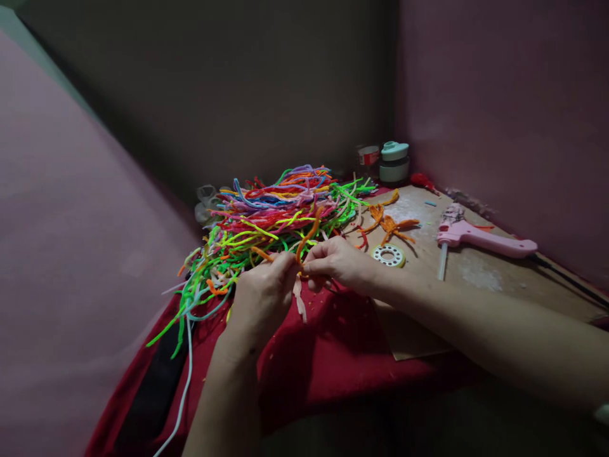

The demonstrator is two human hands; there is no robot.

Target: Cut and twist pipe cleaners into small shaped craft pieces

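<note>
My left hand (269, 285) and my right hand (335, 263) meet in front of a large heap of coloured pipe cleaners (280, 219). Between them is an orange pipe cleaner (309, 238), its upper end curving above my fingertips. Both hands are closed on it, thumbs and forefingers pinched together. Another orange end sticks out to the left of my left hand. Below my fingers a pale pink strip (299, 295) hangs down or lies on the red cloth; which one I cannot tell. My fingers hide the part of the pipe cleaner they grip.
Twisted orange pipe cleaner shapes (390, 225) and a ring-shaped disc with holes (389, 255) lie on a brown board (471, 304). A pink glue gun (490, 240) rests at the right. Behind stands a lidded jar (394, 162). A white cable (185, 381) crosses the red cloth (328, 362).
</note>
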